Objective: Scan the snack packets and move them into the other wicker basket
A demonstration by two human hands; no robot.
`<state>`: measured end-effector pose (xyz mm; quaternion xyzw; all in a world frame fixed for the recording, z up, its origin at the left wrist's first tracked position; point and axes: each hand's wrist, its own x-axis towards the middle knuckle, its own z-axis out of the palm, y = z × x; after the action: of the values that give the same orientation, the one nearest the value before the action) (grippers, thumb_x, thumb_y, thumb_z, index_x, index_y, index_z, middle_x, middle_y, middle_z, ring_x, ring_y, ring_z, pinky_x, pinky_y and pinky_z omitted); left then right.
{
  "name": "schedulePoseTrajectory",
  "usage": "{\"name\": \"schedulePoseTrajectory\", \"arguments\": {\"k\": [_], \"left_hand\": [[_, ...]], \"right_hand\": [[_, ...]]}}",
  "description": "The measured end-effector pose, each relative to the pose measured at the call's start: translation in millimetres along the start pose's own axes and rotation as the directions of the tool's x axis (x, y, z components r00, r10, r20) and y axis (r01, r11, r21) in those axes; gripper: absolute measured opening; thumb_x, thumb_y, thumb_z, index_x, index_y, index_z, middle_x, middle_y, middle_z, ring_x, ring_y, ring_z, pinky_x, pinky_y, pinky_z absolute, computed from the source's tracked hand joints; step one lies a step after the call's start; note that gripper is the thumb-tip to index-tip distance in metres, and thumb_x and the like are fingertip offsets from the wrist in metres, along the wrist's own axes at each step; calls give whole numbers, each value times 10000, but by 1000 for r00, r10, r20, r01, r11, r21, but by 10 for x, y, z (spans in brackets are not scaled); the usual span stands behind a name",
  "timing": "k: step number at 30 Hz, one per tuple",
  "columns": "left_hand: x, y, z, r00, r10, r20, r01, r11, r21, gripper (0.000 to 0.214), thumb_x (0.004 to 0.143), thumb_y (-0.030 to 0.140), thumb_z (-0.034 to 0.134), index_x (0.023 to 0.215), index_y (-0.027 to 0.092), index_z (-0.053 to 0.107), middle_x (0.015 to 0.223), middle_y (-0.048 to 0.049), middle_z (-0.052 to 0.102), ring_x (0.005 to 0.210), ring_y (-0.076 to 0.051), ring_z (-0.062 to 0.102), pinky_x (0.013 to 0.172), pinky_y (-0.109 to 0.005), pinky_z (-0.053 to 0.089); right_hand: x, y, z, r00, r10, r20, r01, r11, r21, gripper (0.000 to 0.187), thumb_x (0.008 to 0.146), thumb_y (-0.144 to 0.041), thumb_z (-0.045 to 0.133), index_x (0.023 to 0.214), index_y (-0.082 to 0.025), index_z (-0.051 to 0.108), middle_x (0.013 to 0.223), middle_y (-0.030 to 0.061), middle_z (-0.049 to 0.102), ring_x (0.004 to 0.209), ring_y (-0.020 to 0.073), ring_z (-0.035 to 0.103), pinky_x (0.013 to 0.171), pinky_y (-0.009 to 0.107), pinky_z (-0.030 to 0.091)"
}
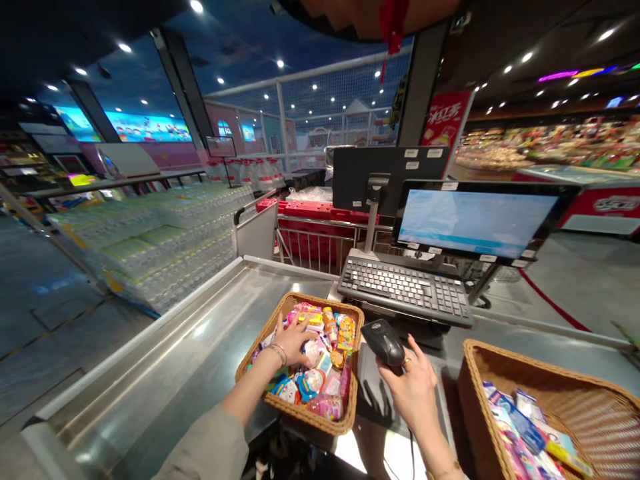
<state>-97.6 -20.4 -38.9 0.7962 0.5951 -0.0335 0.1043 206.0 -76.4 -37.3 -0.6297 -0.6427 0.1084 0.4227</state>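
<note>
My left hand [293, 341] reaches into a wicker basket [300, 410] full of small colourful snack packets [325, 353], its fingers curled down onto the packets near the basket's far left corner. Whether it grips one is hidden among them. My right hand [414, 385] is closed round the handle of a black barcode scanner [383, 341], held above the steel counter just right of that basket. The scanner's head points toward the basket.
A second wicker basket [590, 393] with several packets stands at the right. Behind are a keyboard [406, 288], a touchscreen monitor [475, 222] and a customer display. The steel checkout counter [165, 373] runs left. Stacked bottled water and red shopping carts lie beyond.
</note>
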Motion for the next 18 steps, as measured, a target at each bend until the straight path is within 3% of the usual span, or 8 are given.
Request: {"name": "schedulePoseTrajectory", "arguments": {"k": [6, 10, 14, 18], "left_hand": [[81, 57, -47, 994, 106, 25, -108, 989, 100, 649, 526, 591, 820, 1086, 304, 661, 1536, -78, 399, 1467, -394, 180, 1078, -719, -126], [51, 76, -146, 989, 149, -14, -147, 986, 83, 592, 530, 550, 835, 1019, 260, 669, 1512, -96, 433, 1473, -378, 169, 1094, -688, -146], [51, 68, -310, 980, 99, -170, -93, 995, 41, 615, 584, 541, 817, 1125, 316, 633, 1558, -65, 358, 1490, -352, 109, 1058, -699, -203], [93, 122, -421, 936, 43, -349, -40, 999, 14, 634, 615, 521, 816, 1186, 341, 607, 1579, -46, 311, 1498, -340, 62, 1066, -706, -189]], "right_hand": [[-25, 27, 3, 1000, 1, -16, -1, 1000, 0, 299, 739, -457, 593, 884, -230, 724, 1062, 81, 719, 1313, 337, 445, 1055, 520, 325], [-23, 50, -25, 999, 4, -33, -4, 1000, -11, 299, 745, -447, 580, 892, -229, 723, 1059, 88, 716, 1312, 335, 444, 1057, 520, 318], [16, 58, -63, 999, -13, -39, 12, 999, -34, 308, 741, -427, 588, 937, -228, 718, 1116, 89, 704, 1322, 330, 429, 1067, 528, 302], [84, 36, -109, 997, -43, -63, 40, 998, -42, 328, 743, -408, 585, 993, -235, 707, 1162, 75, 692, 1334, 322, 417, 1075, 539, 290]]}}
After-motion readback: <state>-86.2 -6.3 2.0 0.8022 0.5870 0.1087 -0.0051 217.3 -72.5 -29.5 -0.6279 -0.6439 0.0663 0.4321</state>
